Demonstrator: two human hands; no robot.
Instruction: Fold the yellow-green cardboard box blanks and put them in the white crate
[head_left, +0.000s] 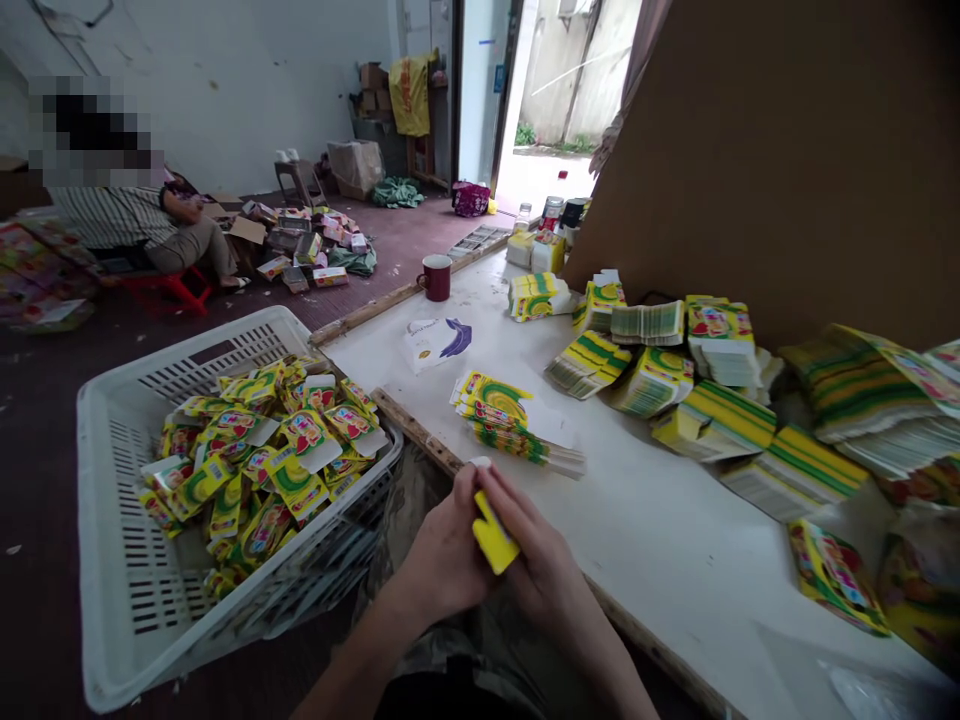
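My left hand [442, 555] and my right hand [536, 560] are pressed together just below the table edge, both closed round one small yellow carton [491, 535] with a white flap at its top. A fanned stack of flat yellow-green cartons [514, 425] lies on the white table [645, 520] just beyond my hands. To my left stands a white plastic crate [127, 600] filled with several folded cartons [262, 455].
Many stacks of flat cartons [720, 400] line the table's far and right side before a big brown cardboard sheet [787, 150]. A red mug [436, 277] stands at the table's far end. A person in a striped top [127, 225] sits on the floor at far left among boxes.
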